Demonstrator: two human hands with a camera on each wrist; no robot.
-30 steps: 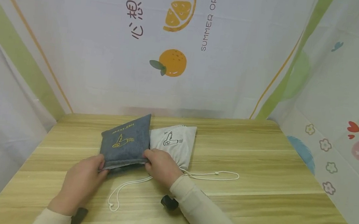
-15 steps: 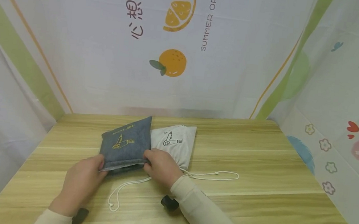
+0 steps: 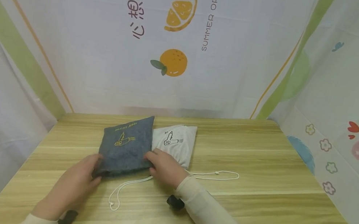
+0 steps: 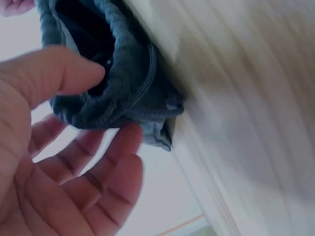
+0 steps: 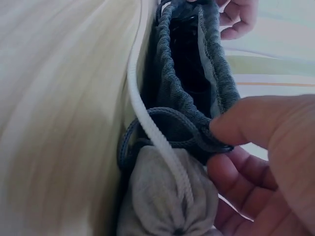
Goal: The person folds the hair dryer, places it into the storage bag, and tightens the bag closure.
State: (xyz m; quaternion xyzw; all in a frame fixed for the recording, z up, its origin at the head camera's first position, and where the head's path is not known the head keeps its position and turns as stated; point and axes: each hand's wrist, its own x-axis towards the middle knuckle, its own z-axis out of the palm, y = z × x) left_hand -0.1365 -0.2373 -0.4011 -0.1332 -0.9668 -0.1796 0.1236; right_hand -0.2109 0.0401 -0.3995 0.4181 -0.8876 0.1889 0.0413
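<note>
A dark blue-grey drawstring bag (image 3: 125, 154) with a yellow hair dryer print lies at the left-centre of the table. My left hand (image 3: 71, 184) is at its near left corner, thumb and fingers spread apart; in the left wrist view the thumb (image 4: 74, 73) overlaps the gaping mouth and the fingers (image 4: 118, 172) hang loosely outside. At the near right corner my right hand (image 3: 166, 171) pinches the mouth's edge between thumb (image 5: 246, 118) and fingers. Dark contents inside the mouth cannot be made out.
A pale drawstring bag (image 3: 181, 143) with a black hair dryer print lies just right of the dark one, partly behind my right hand. Its white cords (image 3: 225, 177) stretch across the wooden table (image 3: 259, 164). A printed white curtain (image 3: 229, 77) hangs behind.
The dark bag's raised near edge has come down toward the table. My left hand has loosened, spread its thumb from its fingers and drawn slightly down and left. The right hand keeps its pinch.
</note>
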